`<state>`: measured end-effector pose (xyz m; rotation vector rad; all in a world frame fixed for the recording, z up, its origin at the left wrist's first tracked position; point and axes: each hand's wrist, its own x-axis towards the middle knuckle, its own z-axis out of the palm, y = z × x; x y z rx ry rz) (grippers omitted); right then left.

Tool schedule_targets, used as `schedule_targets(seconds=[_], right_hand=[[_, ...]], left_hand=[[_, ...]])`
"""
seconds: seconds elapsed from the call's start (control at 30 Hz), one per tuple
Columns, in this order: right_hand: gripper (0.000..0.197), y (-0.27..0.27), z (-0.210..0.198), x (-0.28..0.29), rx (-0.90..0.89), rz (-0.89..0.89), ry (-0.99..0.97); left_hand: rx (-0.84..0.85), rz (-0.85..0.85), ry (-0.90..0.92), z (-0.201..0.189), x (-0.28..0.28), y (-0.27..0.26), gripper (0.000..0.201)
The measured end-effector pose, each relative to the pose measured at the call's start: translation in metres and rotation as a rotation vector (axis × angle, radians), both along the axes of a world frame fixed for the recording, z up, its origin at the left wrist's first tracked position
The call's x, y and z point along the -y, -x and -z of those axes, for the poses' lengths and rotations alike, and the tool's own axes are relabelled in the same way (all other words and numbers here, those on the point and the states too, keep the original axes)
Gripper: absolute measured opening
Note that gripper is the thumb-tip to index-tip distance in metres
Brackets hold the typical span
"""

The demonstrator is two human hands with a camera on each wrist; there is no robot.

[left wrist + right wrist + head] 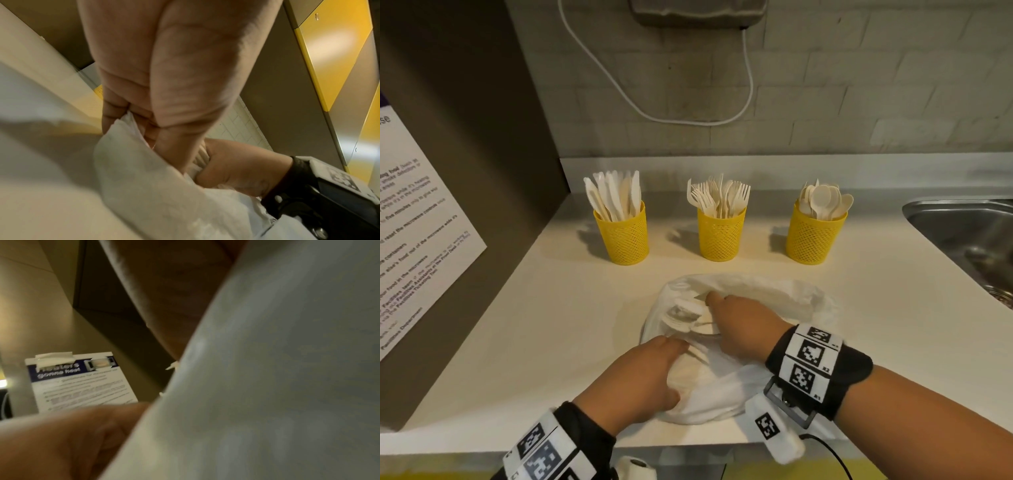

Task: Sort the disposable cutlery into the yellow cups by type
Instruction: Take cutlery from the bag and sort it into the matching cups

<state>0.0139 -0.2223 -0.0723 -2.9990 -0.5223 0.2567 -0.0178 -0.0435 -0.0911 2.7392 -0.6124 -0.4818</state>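
Three yellow mesh cups stand in a row at the back of the white counter: the left cup [624,236] has knives, the middle cup [720,236] forks, the right cup [813,238] spoons. In front of them lies a white plastic bag [763,294] with loose cream cutlery [688,317] in its open mouth. My left hand [654,370] grips the bag's near edge, and the plastic [127,128] is bunched in its curled fingers. My right hand [736,322] reaches into the bag, its fingers curled round a bundle of cutlery handles [200,155]. The right wrist view is mostly bag [277,369].
A steel sink [969,233] is set into the counter at the right. A brown side panel with a printed notice [421,222] closes off the left. A white cable [688,118] hangs on the tiled back wall. The counter's front edge [619,445] runs just below my wrists.
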Motion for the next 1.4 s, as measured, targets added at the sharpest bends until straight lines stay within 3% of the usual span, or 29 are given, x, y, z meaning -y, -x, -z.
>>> schedule_targets(seconds=[0.17, 0.27, 0.37, 0.5, 0.6, 0.83, 0.9, 1.0, 1.1, 1.23, 1.4], right_hand=[[0.061, -0.005, -0.016, 0.019, -0.144, 0.069, -0.097], [0.071, -0.002, -0.037, 0.037, -0.199, 0.114, -0.254], [0.058, 0.004, -0.054, 0.053, -0.171, 0.142, -0.566], [0.049, 0.009, -0.05, 0.058, -0.02, 0.225, -1.202], [0.037, 0.016, -0.031, 0.049, 0.099, 0.265, -1.373], [0.053, 0.036, 0.017, 0.036, 0.038, 0.295, -1.374], [0.037, 0.04, 0.017, 0.037, 0.019, 0.289, -1.318], [0.011, 0.038, 0.008, 0.039, 0.133, 0.292, -1.332], [0.016, 0.03, 0.004, 0.038, 0.123, 0.299, -1.376], [0.024, 0.024, 0.014, 0.041, -0.068, 0.344, -1.22], [0.007, 0.002, -0.014, 0.048, -0.128, 0.452, -1.476]], left_hand=[[-0.027, -0.02, -0.005, -0.001, -0.002, -0.001, 0.071], [-0.027, -0.042, -0.017, -0.003, -0.001, -0.002, 0.077], [-0.031, -0.069, -0.02, -0.005, 0.001, -0.003, 0.084], [-0.044, -0.059, -0.048, -0.005, 0.003, -0.005, 0.081], [-0.048, -0.063, -0.053, -0.004, 0.005, -0.005, 0.081], [-0.073, -0.074, -0.015, -0.001, 0.001, -0.008, 0.077], [-0.072, -0.077, -0.005, 0.0, -0.001, -0.008, 0.075], [-0.076, -0.082, -0.001, 0.001, -0.003, -0.009, 0.075], [-0.078, -0.079, -0.008, 0.002, -0.002, -0.011, 0.075], [-0.091, -0.071, -0.017, 0.0, 0.0, -0.012, 0.074], [-0.098, -0.014, -0.017, -0.022, -0.002, -0.013, 0.073]])
